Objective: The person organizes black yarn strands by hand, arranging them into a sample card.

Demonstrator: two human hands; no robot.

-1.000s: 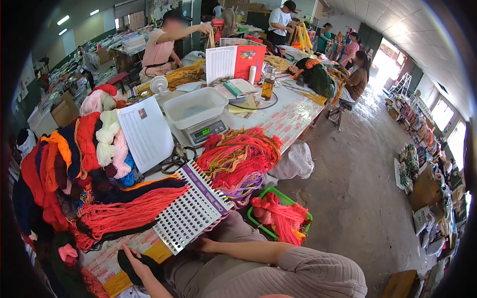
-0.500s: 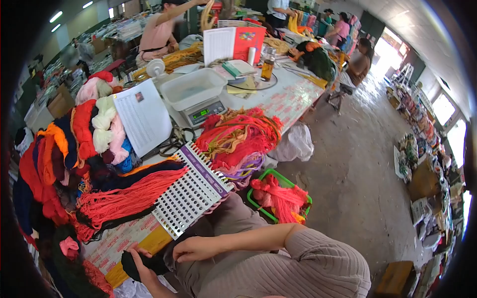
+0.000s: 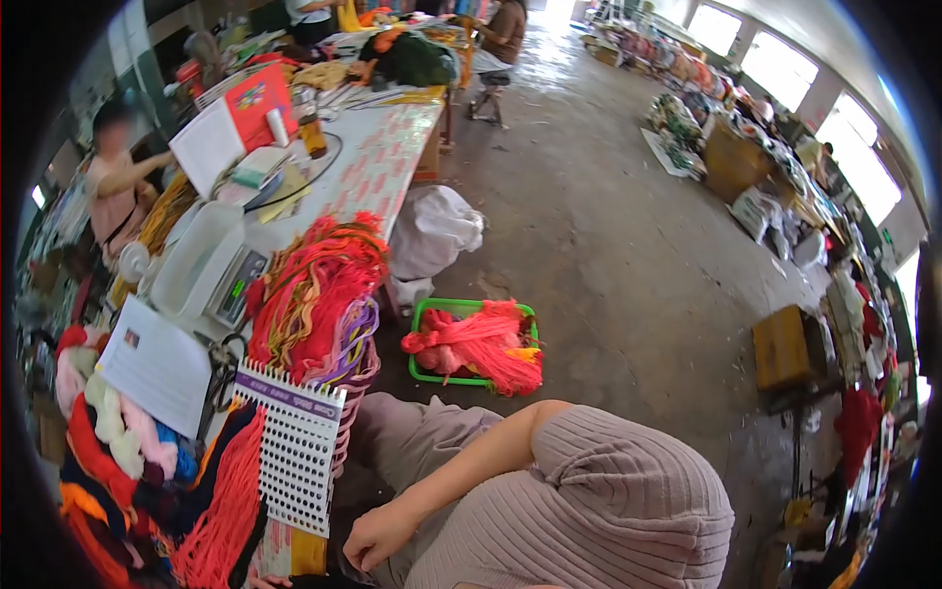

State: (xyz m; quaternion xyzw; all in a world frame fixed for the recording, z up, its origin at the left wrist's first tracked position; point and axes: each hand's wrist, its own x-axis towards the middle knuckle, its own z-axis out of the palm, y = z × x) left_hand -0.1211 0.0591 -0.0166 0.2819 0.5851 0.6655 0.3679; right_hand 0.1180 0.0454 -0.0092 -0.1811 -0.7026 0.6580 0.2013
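Note:
My right hand (image 3: pixel 381 535) rests low over my lap, its fingers curled inward. Whatever may be inside it is hidden. Only a sliver of my left hand (image 3: pixel 263 581) shows at the bottom edge, beside something black that is mostly cut off. Above it, a white card with rows of holes and a purple band (image 3: pixel 294 461) lies at the table edge. Coral-red yarn strands (image 3: pixel 224 510) hang from its left side, next to dark yarn.
Mixed red, orange and purple yarn (image 3: pixel 319 294) is heaped beside a digital scale (image 3: pixel 235 285) with a plastic tub (image 3: pixel 201 257). A printed sheet (image 3: pixel 155 366) lies left. On the floor stands a green basket (image 3: pixel 417 376) of pinkish-red yarn, near a white bag (image 3: pixel 432 231). Other people are at the tables behind.
My view has swung to the right, so the table now sits further left. My left hand, earlier seen around a black item, has mostly dropped out of frame. My right hand stays curled.

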